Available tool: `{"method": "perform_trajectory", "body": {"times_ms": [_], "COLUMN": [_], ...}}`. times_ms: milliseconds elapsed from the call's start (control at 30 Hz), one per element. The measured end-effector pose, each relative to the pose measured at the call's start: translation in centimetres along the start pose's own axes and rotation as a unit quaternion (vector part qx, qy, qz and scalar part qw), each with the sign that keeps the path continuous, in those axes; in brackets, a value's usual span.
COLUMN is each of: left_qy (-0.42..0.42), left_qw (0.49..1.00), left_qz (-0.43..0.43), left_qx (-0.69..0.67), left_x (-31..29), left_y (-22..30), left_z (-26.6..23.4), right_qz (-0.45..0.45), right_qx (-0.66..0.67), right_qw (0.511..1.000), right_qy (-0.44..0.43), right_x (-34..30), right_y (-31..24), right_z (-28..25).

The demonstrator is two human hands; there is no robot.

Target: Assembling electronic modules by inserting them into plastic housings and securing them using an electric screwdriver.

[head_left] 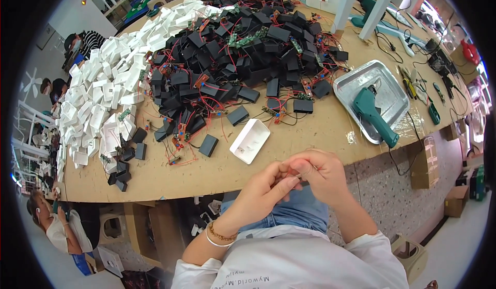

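My left hand [264, 189] and my right hand [321, 174] meet in front of the table's near edge, above my lap. The fingertips of both are pinched together. Whatever they hold is too small or too hidden to make out. Just beyond them on the table lies a white plastic box [250, 141], its hollow side up. A black rectangular case [208, 145] rests to the left of that box, beside red wires and a small circuit board [175, 145].
Beyond stand heaps of white boxes [98, 92] and black cases with wired circuit boards [227, 46]. At right, a green glue gun [368, 110] lies across a metal tray [347, 90], near pliers [408, 85]. White posts [380, 10] rise behind. A person [64, 227] sits at left.
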State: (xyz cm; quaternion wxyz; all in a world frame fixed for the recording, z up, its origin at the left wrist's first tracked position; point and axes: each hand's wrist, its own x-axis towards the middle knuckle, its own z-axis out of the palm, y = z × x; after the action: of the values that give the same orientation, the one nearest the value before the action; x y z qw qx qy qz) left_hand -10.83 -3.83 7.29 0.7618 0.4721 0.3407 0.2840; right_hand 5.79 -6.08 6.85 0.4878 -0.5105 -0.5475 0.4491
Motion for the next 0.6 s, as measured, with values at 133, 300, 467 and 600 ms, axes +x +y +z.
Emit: {"method": "perform_trajectory", "body": {"times_ms": [133, 300, 467, 600], "left_qy": [-0.056, -0.055, -0.028, 0.02], "left_qw": [0.971, 0.947, 0.93, 0.872], "left_qz": [0.011, 0.065, 0.108, 0.196], "left_qx": [0.232, 0.309, 0.351, 0.449], "left_x": [-0.6, -1.4, -2.5, -2.7], "left_y": [0.2, 0.0, 2.5, 4.5], "left_z": [-1.9, -3.4, -3.6, -5.7], "right_qz": [0.097, -0.053, -0.045, -0.022], "right_qx": [0.011, -0.159, -0.232, -0.229], "right_qw": [0.995, 0.986, 0.969, 0.973], "right_qy": [0.004, 0.022, -0.067, -0.026], "right_x": [1.3, 7.8, 9.5, 7.4], "right_y": [0.6, 4.0, 5.7, 8.2], "right_z": [0.1, 1.2, 2.6, 0.6]}}
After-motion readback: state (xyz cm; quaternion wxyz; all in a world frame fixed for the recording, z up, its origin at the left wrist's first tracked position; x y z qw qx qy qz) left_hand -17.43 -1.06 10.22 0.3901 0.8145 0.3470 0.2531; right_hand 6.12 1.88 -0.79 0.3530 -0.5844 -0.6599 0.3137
